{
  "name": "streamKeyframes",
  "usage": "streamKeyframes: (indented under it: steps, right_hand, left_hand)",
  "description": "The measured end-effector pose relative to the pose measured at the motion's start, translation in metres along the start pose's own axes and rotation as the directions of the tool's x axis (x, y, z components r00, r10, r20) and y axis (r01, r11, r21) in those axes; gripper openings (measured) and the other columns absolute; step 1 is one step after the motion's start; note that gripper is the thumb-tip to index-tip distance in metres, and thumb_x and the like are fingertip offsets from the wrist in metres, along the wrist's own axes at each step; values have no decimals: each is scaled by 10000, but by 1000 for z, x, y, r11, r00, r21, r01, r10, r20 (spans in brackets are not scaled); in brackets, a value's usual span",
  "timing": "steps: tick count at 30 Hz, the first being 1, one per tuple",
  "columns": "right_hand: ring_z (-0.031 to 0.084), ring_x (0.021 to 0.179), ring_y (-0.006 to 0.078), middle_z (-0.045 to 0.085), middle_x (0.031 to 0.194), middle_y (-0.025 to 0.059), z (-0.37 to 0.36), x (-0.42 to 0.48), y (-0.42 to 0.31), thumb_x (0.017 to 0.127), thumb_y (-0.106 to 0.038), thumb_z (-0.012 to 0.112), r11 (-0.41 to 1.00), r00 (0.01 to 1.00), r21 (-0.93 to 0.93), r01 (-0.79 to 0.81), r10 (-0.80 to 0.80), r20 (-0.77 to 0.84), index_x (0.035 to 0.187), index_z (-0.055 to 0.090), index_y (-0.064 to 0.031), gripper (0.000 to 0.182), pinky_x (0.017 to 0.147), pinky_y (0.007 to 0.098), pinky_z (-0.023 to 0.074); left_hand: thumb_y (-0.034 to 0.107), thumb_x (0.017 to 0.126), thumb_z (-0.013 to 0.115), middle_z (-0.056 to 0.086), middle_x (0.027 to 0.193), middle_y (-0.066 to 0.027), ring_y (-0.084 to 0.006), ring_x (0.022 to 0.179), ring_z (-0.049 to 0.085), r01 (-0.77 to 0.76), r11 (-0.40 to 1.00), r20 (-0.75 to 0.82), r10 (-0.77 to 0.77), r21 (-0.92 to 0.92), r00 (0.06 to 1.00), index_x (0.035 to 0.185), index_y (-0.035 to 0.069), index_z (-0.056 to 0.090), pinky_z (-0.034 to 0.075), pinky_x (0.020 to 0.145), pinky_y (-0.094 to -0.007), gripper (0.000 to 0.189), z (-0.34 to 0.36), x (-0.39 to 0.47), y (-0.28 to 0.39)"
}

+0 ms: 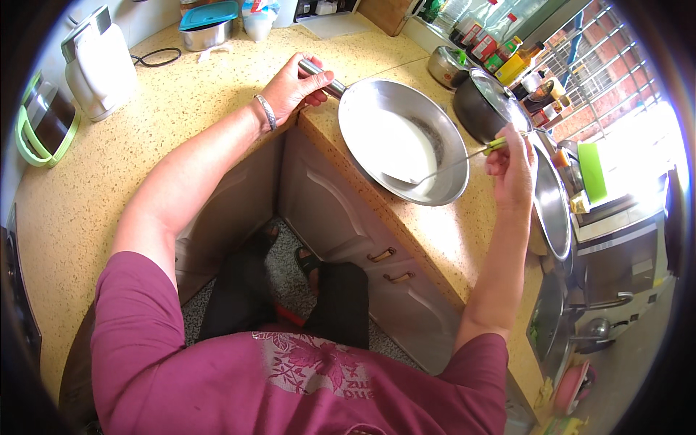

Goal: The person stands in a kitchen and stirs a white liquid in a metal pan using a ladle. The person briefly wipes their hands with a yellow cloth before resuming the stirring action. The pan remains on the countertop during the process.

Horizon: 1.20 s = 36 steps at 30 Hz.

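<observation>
A metal frying pan point(454, 128) with white liquid in it is held tilted over the speckled countertop's edge. My left hand point(302, 84) grips the pan's metal handle point(331, 84), thumb on top. In my right hand point(511, 157) is the yellow-green handle of a metal turner point(459, 163). The turner's blade rests at the near side of the pan, by the edge of the liquid. Darker residue shows on the pan's inner wall beside the liquid. Whether the pan's base touches the counter, I cannot tell.
Beyond the pan stand a dark lidded pot point(478, 109) and a small metal pot point(447, 68), with bottles behind. A large metal basin point(552, 201) is right of my right hand. At the left are a white kettle point(100, 70) and a green-handled jug point(49, 122).
</observation>
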State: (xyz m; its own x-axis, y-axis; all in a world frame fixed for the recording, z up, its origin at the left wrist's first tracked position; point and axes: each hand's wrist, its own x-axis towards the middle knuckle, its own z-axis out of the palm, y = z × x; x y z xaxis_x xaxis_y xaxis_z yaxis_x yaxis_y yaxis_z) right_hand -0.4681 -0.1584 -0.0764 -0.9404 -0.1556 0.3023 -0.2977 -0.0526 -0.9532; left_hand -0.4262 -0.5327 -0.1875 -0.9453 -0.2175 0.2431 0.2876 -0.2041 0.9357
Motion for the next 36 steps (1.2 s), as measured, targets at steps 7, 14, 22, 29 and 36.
streamKeyframes:
  steps: [7,14,22,29,36]
  right_hand:
    - [567,521,98,604,671,31,3,5,-1,947,-285,644,984,987,-106,141,-148,-65,935,612,-72,216,460,213,438]
    - [645,640,185,680,832,149,28,-7,23,984,-307,596,999,988,41,25,-31,153,1052,563,-29,288,588,293,519]
    - [577,561,124,589,671,53,22,-10,3,967,-334,615,1000,998,2,8,-8,66,922,601,-50,288,481,232,427]
    - [527,546,92,560,664,25,5,-5,-13,943,-340,651,979,986,-144,145,-154,-56,914,597,-47,299,494,223,393]
    - [577,597,125,605,760,59,11,-7,-5,971,-311,619,960,975,-188,209,-220,-39,1013,585,-22,294,548,239,444]
  left_hand:
    - [295,864,762,632,874,-38,-94,674,633,-9,1000,1,9,9,1000,1118,78,473,551,605,-237,442,1,-2,1]
    - [300,864,762,634,882,-41,-97,681,636,-6,1000,8,6,13,1000,1120,75,472,556,612,-246,448,1,-2,1]
    - [295,867,761,638,904,-53,-102,696,638,-10,1000,0,10,27,1000,1117,71,475,557,612,-248,441,0,-1,1]
    - [286,869,759,639,913,-55,-105,699,641,-20,999,3,20,26,1000,1119,70,479,562,609,-249,433,1,-1,1]
    - [286,866,762,636,902,-48,-98,681,635,-20,1000,0,20,11,1000,1117,73,479,557,604,-244,434,-2,0,-2]
